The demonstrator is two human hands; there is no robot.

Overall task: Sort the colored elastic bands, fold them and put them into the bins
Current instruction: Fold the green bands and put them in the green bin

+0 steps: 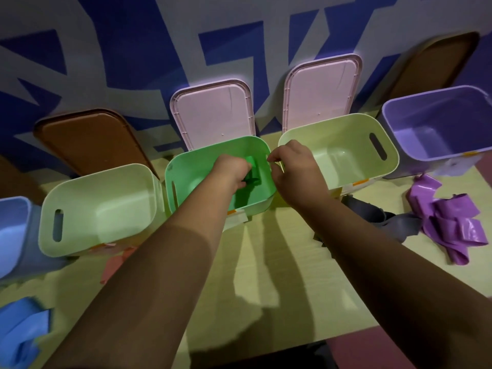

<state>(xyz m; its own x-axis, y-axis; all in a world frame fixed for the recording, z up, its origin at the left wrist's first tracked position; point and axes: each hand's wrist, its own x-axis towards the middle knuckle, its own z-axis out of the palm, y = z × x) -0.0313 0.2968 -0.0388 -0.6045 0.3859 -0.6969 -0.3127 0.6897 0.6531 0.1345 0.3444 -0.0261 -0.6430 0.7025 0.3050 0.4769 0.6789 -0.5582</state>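
Left hand (230, 169) is down inside the green bin (186, 161), fingers curled round a folded green band (251, 163). Right hand (295, 169) is at the bin's rim just beside the left hand, fingers curled; I cannot tell whether it pinches the rim. Purple bands (452, 219) lie on the tabletop (266, 275), well right of the right hand.

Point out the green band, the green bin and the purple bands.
green band (252, 164), head view, on its bright folded end.
green bin (186, 169), head view, on its bare left inner wall.
purple bands (452, 217), head view, on the middle of the heap.
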